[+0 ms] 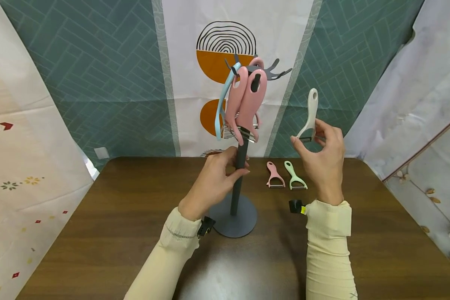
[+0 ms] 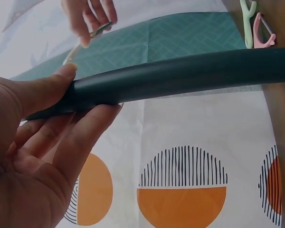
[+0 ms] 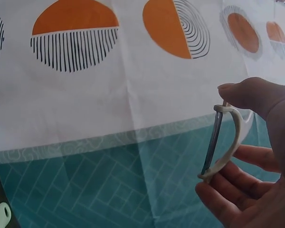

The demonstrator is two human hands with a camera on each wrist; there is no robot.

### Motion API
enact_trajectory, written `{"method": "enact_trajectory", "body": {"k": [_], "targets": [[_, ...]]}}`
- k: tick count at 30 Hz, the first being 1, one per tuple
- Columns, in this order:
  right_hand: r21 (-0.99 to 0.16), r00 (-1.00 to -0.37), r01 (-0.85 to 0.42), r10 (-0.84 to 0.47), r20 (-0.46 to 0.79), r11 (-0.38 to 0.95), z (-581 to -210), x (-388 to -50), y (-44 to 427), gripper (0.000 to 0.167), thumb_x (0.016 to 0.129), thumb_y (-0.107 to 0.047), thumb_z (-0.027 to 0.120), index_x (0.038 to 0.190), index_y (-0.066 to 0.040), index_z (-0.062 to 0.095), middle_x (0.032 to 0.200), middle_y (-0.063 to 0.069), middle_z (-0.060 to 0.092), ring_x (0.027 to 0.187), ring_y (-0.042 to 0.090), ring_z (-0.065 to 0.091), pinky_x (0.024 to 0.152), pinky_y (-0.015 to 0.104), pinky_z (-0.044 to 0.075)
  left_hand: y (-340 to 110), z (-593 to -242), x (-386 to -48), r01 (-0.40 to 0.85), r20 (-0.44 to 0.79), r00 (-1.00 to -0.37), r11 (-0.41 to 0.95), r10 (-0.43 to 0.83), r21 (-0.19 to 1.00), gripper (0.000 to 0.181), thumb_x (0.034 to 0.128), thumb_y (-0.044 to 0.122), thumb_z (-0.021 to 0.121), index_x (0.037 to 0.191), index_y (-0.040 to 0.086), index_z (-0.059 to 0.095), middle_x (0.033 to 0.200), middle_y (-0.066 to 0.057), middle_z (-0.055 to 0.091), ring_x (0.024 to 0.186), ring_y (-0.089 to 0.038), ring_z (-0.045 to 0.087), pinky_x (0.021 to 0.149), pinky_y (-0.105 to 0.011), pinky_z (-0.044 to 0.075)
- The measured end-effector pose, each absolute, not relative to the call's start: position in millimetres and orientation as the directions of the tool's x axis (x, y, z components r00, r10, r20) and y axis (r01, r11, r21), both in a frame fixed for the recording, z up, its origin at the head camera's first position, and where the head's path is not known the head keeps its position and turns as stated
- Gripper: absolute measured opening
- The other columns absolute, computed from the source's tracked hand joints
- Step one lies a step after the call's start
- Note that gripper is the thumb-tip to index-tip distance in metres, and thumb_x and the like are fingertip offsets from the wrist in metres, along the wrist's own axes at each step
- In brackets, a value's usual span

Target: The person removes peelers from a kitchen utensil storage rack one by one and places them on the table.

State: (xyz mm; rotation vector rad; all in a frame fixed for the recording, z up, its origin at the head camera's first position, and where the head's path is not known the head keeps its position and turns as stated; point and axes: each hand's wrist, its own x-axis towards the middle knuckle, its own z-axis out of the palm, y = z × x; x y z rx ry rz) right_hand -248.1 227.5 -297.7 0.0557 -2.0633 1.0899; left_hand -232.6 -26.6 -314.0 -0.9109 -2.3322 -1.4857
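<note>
A dark grey stand [image 1: 233, 216] with a round base rises from the table, its top ringed with hooks. My left hand [image 1: 219, 177] grips its post [image 2: 180, 76] below the hanging peelers. Several pink peelers [image 1: 252, 98] and a light blue peeler [image 1: 223, 100] hang from the hooks. To the right of the stand, my right hand [image 1: 322, 156] pinches a white peeler [image 1: 311, 110] by its blade end, handle pointing up. In the right wrist view, thumb and fingers hold the two ends of the white peeler's blade frame [image 3: 238, 133].
On the brown table [image 1: 135, 233], a pink peeler [image 1: 273, 173] and a light green peeler [image 1: 293, 174] lie side by side, right of the stand. Bare hooks [image 1: 277, 75] stick out at the stand's top right. A patterned curtain [image 1: 116, 83] hangs behind the table.
</note>
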Motion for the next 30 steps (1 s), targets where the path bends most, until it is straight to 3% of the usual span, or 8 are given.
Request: {"method": "enact_trajectory", "body": {"k": [5, 14, 19, 30], "targets": [[-0.692, -0.709, -0.342, 0.309, 0.634, 0.636, -301.7, -251.8, 230.6, 0.057, 0.084, -0.023, 0.084, 0.136, -0.010, 0.063, 0.120, 0.015, 0.058, 0.106, 0.019, 0.055, 0.103, 0.040, 0.053, -27.3, -313.3, -232.4, 0.603, 0.485, -0.785, 0.295, 0.386, 0.741, 0.016, 0.0927, 0.005, 0.074, 0.105, 0.008, 0.064, 0.098, -0.004, 0.073, 0.091, -0.009, 0.073, 0.077, -0.029, 0.061], [-0.697, -0.743, -0.287, 0.307, 0.595, 0.657, -310.5, -259.0, 238.7, 0.058, 0.084, -0.021, 0.083, 0.135, -0.003, 0.062, 0.121, 0.019, 0.056, 0.107, 0.026, 0.055, 0.104, 0.046, 0.052, -25.8, -312.9, -231.9, 0.596, 0.476, -0.791, 0.306, 0.385, 0.743, 0.016, 0.0937, 0.006, 0.073, 0.106, 0.005, 0.063, 0.099, -0.006, 0.073, 0.091, -0.011, 0.074, 0.086, -0.033, 0.062], [-0.708, -0.766, -0.264, 0.303, 0.567, 0.655, -317.9, -261.7, 243.1, 0.060, 0.085, -0.021, 0.082, 0.137, -0.001, 0.060, 0.122, 0.022, 0.055, 0.107, 0.031, 0.056, 0.104, 0.049, 0.051, -26.5, -313.1, -231.7, 0.595, 0.474, -0.791, 0.306, 0.388, 0.743, 0.017, 0.0941, 0.006, 0.072, 0.108, 0.003, 0.063, 0.102, -0.012, 0.074, 0.092, -0.015, 0.075, 0.085, -0.036, 0.062], [-0.716, -0.788, -0.212, 0.318, 0.528, 0.665, -333.2, -268.1, 254.2, 0.059, 0.087, -0.024, 0.079, 0.137, 0.001, 0.059, 0.121, 0.025, 0.054, 0.111, 0.038, 0.055, 0.100, 0.051, 0.047, -26.6, -313.8, -232.6, 0.595, 0.471, -0.787, 0.290, 0.398, 0.749, 0.017, 0.0949, 0.006, 0.071, 0.109, 0.005, 0.062, 0.103, -0.010, 0.073, 0.093, -0.016, 0.073, 0.080, -0.035, 0.062]]}}
